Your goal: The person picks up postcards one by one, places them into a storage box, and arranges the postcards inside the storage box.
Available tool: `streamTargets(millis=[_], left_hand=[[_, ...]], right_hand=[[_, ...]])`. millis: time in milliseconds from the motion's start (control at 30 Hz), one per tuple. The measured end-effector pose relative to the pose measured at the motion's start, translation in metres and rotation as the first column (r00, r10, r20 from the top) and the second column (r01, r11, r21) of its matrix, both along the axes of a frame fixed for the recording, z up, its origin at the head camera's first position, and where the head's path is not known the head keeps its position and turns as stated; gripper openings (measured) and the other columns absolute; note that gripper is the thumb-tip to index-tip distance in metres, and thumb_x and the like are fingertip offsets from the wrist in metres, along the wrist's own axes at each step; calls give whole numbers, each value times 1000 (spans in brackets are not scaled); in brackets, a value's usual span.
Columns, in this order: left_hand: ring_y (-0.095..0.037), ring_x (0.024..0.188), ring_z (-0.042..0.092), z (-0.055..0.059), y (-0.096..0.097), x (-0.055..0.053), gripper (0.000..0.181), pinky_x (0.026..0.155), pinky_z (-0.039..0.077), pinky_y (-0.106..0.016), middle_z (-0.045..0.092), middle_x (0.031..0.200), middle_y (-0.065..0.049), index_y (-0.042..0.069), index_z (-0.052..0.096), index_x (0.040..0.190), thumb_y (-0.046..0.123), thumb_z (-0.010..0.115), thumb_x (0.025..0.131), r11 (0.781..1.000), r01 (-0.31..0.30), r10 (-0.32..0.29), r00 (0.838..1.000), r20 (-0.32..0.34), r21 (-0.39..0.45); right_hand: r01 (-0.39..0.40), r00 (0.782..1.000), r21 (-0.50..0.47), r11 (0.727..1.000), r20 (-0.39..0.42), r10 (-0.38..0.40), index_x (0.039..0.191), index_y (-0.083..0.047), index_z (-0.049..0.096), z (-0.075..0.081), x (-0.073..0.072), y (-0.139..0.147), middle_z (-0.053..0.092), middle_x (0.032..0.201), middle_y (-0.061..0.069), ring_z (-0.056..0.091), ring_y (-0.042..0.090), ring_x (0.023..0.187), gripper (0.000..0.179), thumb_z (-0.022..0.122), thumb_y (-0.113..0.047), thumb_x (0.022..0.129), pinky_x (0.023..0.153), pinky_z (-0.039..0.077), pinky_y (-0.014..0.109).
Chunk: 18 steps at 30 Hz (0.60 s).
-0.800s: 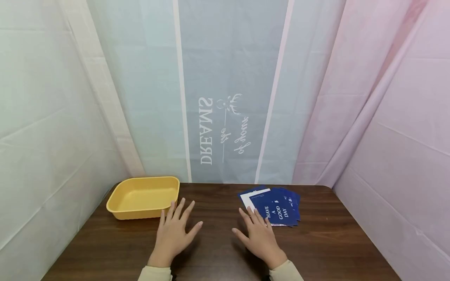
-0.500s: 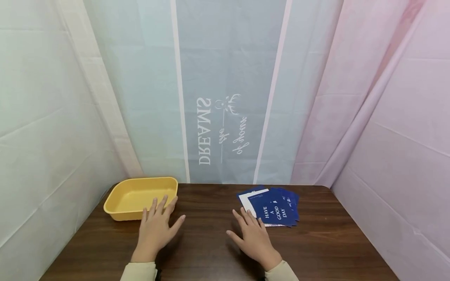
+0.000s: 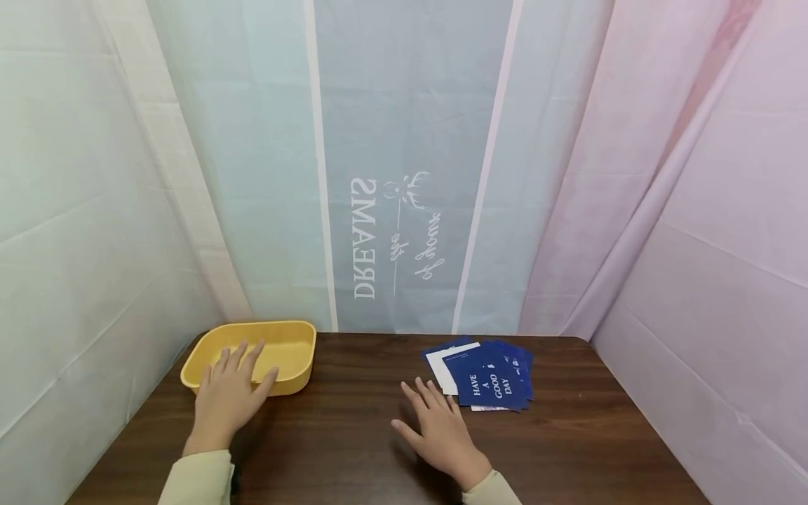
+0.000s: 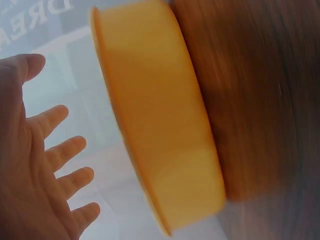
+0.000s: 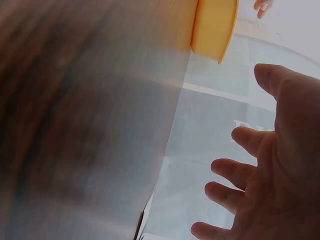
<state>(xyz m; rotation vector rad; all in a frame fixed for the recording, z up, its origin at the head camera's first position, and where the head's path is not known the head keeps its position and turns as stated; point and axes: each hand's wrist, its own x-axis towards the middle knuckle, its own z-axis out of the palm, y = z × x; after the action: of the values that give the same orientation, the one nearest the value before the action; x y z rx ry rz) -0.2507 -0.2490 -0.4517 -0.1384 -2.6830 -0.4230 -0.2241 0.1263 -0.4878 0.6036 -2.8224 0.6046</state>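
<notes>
My left hand point(image 3: 226, 397) hovers at the near side of a yellow plastic basin point(image 3: 290, 358), fingers spread and holding nothing. In the left wrist view, the outer wall of the basin point(image 4: 155, 110) stands a little apart from the fingertips. My right hand point(image 3: 437, 429) is held over the table, fingers spread, just left of and nearer than a loose pile of blue cards point(image 3: 486, 375). The top card reads "HAVE A GOOD DAY", and a white edge shows beneath it. Only a thin edge of the pile point(image 5: 145, 212) appears in the right wrist view.
A dark brown wooden table point(image 3: 353, 421) carries everything. Behind it hangs a pale blue curtain point(image 3: 410, 105) with mirrored white lettering. White cloth walls point(image 3: 719, 280) close in both sides.
My left hand has moved left, from the basin's right corner to its near side. The right hand has drifted slightly left and nearer, away from the cards. Basin and cards stay put.
</notes>
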Motion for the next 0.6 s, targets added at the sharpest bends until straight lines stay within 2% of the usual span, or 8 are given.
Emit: streamTargets(millis=[267, 333, 500, 600], left_hand=[[-61, 132, 28, -7, -45, -13, 64, 101, 19, -80, 35, 147, -36, 3, 42, 149, 48, 48, 103, 997, -48, 45, 998, 42, 57], [-62, 131, 28, -10, -56, -16, 64, 101, 19, -81, 35, 146, -38, 0, 43, 147, 47, 48, 103, 995, -64, 61, 997, 40, 72], [-67, 124, 33, -17, -79, -22, 62, 98, 28, -79, 37, 139, -45, -12, 42, 142, 36, 48, 103, 990, -111, 111, 994, 1, 90], [-66, 120, 35, -20, -91, -24, 64, 94, 34, -77, 35, 137, -47, -17, 36, 143, 32, 45, 103, 979, -151, 149, 989, 24, 135]], right_hand=[[-40, 999, -2, 999, 23, 41, 154, -22, 43, 0, -1, -16, 40, 156, 17, 34, 40, 143, 65, 55, -54, 99, 107, 29, 71], [-51, 999, 6, 999, -6, 51, 153, -21, 43, -3, -2, -20, 41, 155, 17, 36, 40, 142, 64, 54, -54, 99, 105, 31, 71], [-65, 996, 11, 998, -58, 65, 152, -20, 45, -6, -3, -27, 42, 154, 15, 38, 41, 140, 62, 54, -53, 100, 102, 34, 72], [-78, 995, 5, 997, -62, 78, 152, -21, 45, -5, -3, -31, 43, 154, 14, 39, 41, 140, 62, 53, -55, 100, 101, 34, 72]])
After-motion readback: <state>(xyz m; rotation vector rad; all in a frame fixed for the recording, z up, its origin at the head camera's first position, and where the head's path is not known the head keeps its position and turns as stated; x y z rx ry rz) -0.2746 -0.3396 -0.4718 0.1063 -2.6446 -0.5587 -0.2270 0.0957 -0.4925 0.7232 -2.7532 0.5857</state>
